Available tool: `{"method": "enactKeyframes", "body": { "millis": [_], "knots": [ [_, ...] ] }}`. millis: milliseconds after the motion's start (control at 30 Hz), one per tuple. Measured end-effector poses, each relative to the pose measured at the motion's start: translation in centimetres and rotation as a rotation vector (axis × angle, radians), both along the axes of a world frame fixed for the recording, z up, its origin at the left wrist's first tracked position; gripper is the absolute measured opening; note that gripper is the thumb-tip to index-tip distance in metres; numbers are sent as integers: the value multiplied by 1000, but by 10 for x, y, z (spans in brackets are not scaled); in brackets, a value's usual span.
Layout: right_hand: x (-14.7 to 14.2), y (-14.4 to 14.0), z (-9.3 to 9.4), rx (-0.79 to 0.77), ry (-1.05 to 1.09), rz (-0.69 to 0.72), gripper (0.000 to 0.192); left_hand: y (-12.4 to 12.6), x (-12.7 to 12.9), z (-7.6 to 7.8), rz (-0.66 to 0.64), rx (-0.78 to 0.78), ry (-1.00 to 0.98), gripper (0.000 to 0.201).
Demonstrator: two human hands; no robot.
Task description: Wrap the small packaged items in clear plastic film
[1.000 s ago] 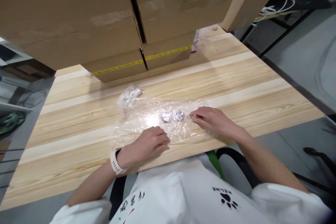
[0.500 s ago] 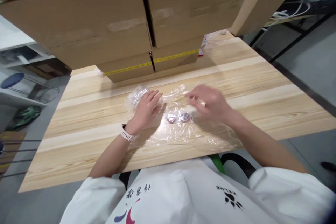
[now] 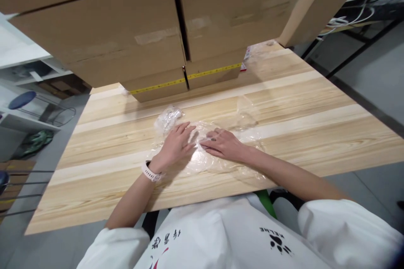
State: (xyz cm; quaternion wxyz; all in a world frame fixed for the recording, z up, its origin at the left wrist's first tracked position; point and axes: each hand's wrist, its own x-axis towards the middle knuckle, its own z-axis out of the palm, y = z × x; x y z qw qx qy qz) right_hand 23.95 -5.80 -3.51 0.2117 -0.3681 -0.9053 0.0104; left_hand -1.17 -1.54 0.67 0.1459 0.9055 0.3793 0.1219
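Note:
A sheet of clear plastic wrap point(image 3: 249, 119) lies crumpled on the wooden table point(image 3: 315, 105) in front of me. My left hand point(image 3: 174, 145), with a white watch on the wrist, lies flat on the wrap's left part, fingers spread. My right hand point(image 3: 222, 144) presses flat on the wrap just right of it, fingertips almost touching the left hand. The small round items seen earlier under the wrap are hidden beneath my hands. A small crumpled clear packet point(image 3: 168, 117) sits just beyond my left fingertips.
Large cardboard boxes point(image 3: 126, 38) with yellow tape stand stacked along the table's far side, overhanging it. A red and white packet point(image 3: 245, 56) lies by the boxes at the back. Shelving and a blue stool point(image 3: 22, 99) are at the left, cables at the far right.
My right hand came down and left onto the wrap over the small round items. My left hand moved from the near edge up to the wrap's far left, and the wrap is folded over.

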Motion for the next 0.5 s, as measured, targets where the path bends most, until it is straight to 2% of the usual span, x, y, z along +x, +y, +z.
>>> {"method": "enactKeyframes", "body": {
  "millis": [67, 100, 233, 267, 433, 500],
  "knots": [
    [0, -3, 2, 12, 4, -15, 35, -2, 4, 0, -6, -32, 56, 63],
    [1, -4, 2, 11, 13, -22, 35, -3, 6, -1, 3, -42, 70, 59],
    [8, -8, 2, -23, 95, -17, 34, -5, 11, -1, 66, -105, 33, 10],
    [10, -10, 2, -37, 97, -7, 34, -5, 11, -2, 91, -126, 2, 3],
    [16, -21, 1, -92, 0, -15, 46, -6, 15, -9, 294, -258, -234, 10],
    [17, -24, -2, -101, 29, -70, 42, -7, 22, -13, 356, -394, -402, 11]
  ]
}}
